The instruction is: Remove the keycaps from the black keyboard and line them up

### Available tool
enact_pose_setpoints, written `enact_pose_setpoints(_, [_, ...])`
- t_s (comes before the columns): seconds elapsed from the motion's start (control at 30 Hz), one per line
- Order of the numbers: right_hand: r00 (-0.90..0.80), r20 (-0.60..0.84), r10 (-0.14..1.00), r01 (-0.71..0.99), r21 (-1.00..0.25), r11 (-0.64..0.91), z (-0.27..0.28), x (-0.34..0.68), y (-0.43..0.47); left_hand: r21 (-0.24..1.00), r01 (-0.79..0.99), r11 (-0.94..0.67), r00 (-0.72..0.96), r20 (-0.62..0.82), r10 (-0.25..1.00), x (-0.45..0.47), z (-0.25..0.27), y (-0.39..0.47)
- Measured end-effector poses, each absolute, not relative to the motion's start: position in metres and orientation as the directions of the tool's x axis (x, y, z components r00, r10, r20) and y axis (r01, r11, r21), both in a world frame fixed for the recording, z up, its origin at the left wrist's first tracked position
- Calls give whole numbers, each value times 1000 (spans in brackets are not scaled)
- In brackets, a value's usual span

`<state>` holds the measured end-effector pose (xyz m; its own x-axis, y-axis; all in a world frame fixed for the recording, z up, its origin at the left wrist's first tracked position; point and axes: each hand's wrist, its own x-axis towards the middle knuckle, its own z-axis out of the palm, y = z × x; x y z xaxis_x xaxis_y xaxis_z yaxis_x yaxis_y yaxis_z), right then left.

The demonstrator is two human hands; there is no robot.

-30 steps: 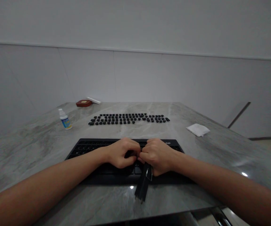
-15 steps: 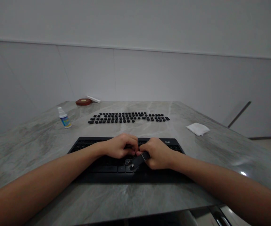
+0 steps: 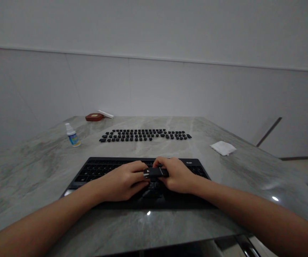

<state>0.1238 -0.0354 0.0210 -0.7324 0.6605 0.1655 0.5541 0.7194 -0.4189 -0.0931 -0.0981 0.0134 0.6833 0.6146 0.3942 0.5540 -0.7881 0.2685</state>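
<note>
- A black keyboard [image 3: 89, 170] lies flat on the grey marbled worktop [image 3: 132, 232], near and in the middle, its long side running left to right, with small white lettering on its far right part that is too blurred to read
- The right hand [image 3: 177, 175] is over the right half of the keyboard, grasping a short black tool [image 3: 155, 172] between thumb and fingers
- The tool lies nearly level and points left, across the gap between the two hands, with a shiny tip at its left end
- The left hand [image 3: 124, 182] is over the middle of the keyboard, its fingers bent and reaching right to the tool's tip; whether it pinches anything there, I cannot tell
- Beyond the keyboard, well apart from it, many loose black keys [image 3: 136, 139] are set out in rows, with a gap in the near row right of the middle
- To the left stands a white spray bottle [image 3: 74, 137] with a blue label
- At the far left is a reddish-brown case [image 3: 94, 117], with a flat white piece [image 3: 106, 114] slanting beside it
- To the right lies a folded white cloth [image 3: 223, 148]
- A pale wall [image 3: 154, 89] rises behind the worktop
</note>
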Motion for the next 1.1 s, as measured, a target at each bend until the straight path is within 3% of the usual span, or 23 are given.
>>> enact_pose_setpoints(0.1, [-716,136,685,603,-375,704,27,124,-41,197,491,-848,762,375,528,-97,18,-102])
enact_pose_setpoints(0.27, [-664,62,745,697,-309,647,32,122,-48,210,480,-852,751,403,523,-97,22,-102])
enact_pose_setpoints(0.5, [-650,92,755,655,-436,617,27,121,-48,211,535,-818,728,377,573,-99,18,-102])
enact_pose_setpoints(0.67, [-713,222,665,530,-450,719,21,123,-47,251,543,-801,714,365,598,-101,20,-102])
enact_pose_setpoints(0.8, [-840,197,506,389,-431,814,23,127,-34,282,524,-804,719,359,595,-101,19,-102])
enact_pose_setpoints(0.9, [-841,177,512,371,-500,783,24,127,-27,273,536,-799,716,356,601,-101,19,-102])
enact_pose_setpoints(1.1, [-708,220,671,362,-703,613,11,119,-30,237,558,-795,737,301,606,-100,24,-103])
